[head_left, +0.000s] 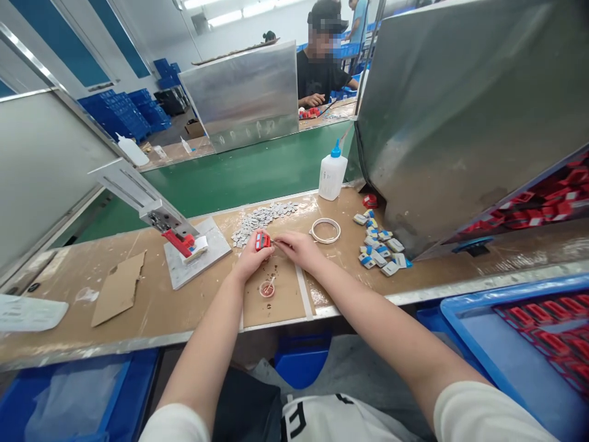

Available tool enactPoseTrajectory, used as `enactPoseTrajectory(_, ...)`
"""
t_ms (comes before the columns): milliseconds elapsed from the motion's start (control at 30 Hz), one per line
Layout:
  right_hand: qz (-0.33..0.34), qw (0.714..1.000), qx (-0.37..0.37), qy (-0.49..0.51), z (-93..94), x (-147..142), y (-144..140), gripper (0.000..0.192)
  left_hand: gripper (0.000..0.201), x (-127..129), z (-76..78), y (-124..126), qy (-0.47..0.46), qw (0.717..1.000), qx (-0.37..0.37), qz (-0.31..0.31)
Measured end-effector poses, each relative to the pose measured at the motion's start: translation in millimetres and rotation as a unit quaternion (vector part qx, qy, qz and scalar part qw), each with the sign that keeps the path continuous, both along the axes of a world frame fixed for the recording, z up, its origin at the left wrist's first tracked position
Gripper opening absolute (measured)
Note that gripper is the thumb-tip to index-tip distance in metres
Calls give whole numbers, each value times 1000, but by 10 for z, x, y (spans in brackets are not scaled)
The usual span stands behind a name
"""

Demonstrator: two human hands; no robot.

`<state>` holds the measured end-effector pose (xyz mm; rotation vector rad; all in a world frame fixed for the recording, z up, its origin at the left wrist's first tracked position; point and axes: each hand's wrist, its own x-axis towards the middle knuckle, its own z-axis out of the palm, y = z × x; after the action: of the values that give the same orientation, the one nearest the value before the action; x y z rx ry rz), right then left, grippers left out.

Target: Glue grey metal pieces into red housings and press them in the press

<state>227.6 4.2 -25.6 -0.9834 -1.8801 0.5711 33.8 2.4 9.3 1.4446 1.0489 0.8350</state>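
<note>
My left hand (251, 259) is closed around a small red plastic part (263, 241) with a pale window on its face. Close against its right side, my right hand (300, 248) pinches something thin and brownish, too small to make out. Below the hands on the brown work surface stands a little round cup (267, 288) with reddish contents and a thin stick in it. A heap of small grey flat pieces (260, 220) lies just beyond my left hand. To the right of my right hand rests a roll of tape (326, 231).
A white bottle with blue cap (333, 174) stands at the back. Yellow-blue-white blocks (380, 250) lie right, beside a metal panel (442, 123). Left are a press-like fixture (161, 215) and cardboard (120, 290). A blue tray (464, 319) holds red parts. Another person (319, 77) sits opposite.
</note>
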Motion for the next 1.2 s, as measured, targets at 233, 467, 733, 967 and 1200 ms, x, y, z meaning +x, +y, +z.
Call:
enactPoseTrajectory(233,8,956,-194,220,-23,-129,-1,22,47,-29,16,33,61,996,65,18)
enactPoseTrajectory(467,34,871,-342,352,36,-92,22,38,49,-24,16,56,82,991,107,6)
enactPoseTrajectory(733,37,841,-379,385,7,-61,72,44,42,-33,25,47,133,979,157,3)
enactPoseTrajectory(967,12,858,-341,384,-3,-89,89,42,57,-22,-2,27,136,976,170,-21)
enactPoseTrajectory(1200,138,816,-300,475,214,44,-15,49,67,-43,-20,72,98,984,139,51)
